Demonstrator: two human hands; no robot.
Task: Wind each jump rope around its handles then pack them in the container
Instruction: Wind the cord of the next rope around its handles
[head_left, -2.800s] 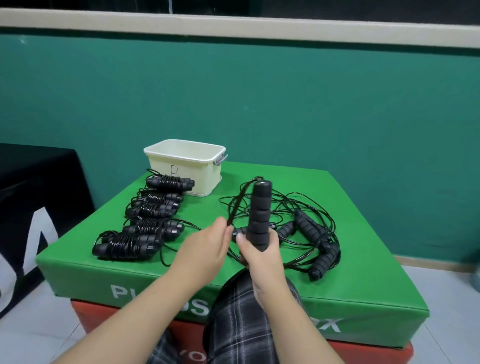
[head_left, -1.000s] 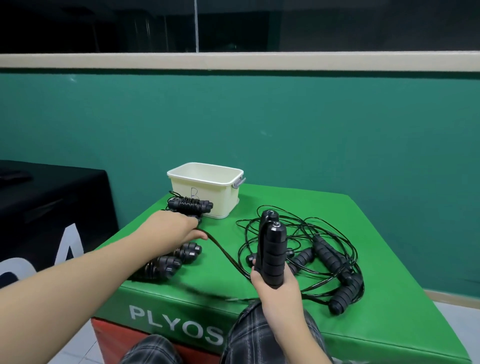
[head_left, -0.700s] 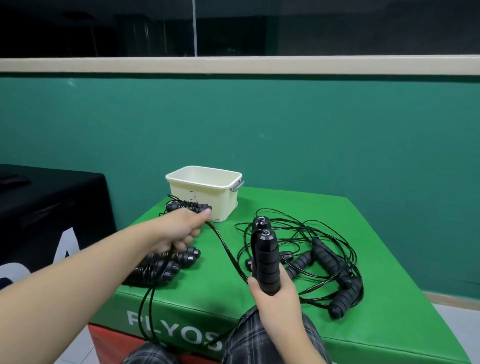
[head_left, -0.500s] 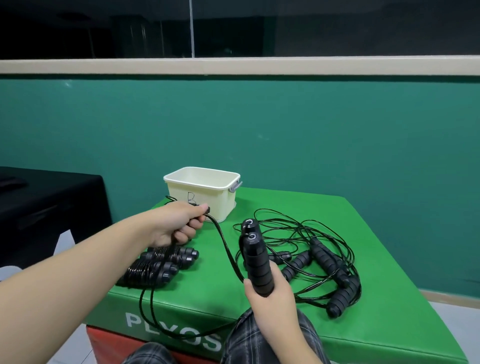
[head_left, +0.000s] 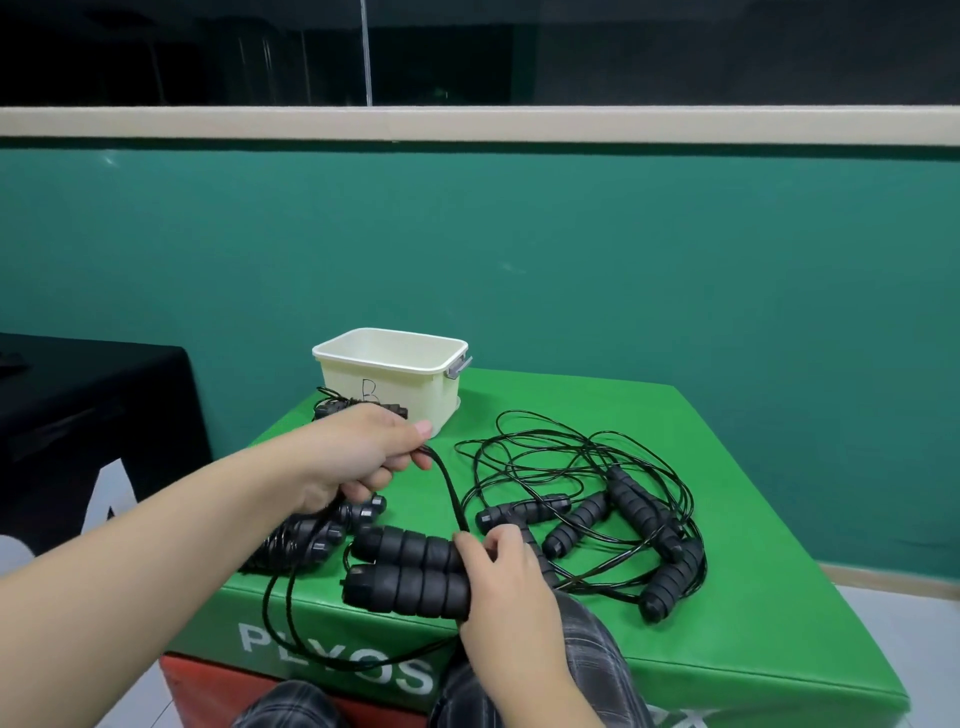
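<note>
Right hand (head_left: 511, 587): 2.8 s ago held 2 handles (head_left: 410, 571) upright above counter (head_left: 727, 519); now tipped flat, side by side, ends pointing left, low over near edge.

Left hand (head_left: 358, 457): 2.8 s ago pinching cord (head_left: 449, 488) just beside right hand; then reached out left over wound ropes (head_left: 311, 535); now gripping cord near container (head_left: 395, 379). Cord now runs from left hand to handles, slack loop hanging over front edge.
</note>
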